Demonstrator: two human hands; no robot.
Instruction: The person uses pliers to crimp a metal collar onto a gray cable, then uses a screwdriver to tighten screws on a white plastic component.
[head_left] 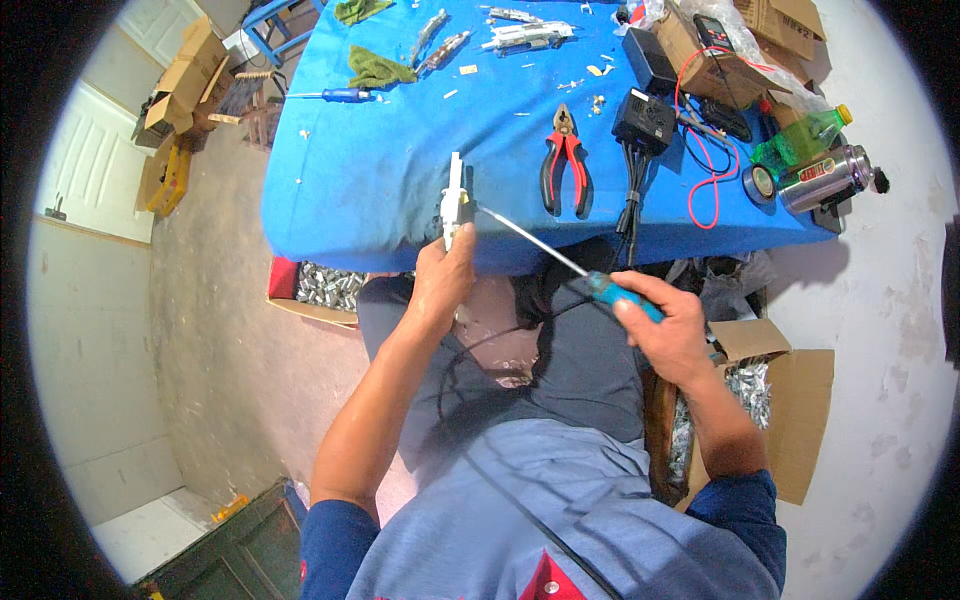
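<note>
A slim white part (454,192) is held at the near edge of the blue-covered surface (340,190) by the left hand (446,275), whose fingers are closed around its lower end. A screwdriver (608,288) is gripped by its blue handle in the right hand (665,325), the fingers curled snugly around it, and its shaft is pointed at the white part; whether the tip is touching it cannot quite be told from this view. Red-and-black pliers (565,165) are laid to the right of the part, near a black box (644,120) with bundled cables. Farther back, 2 green cloths (380,68) are seen toward the left.
</note>
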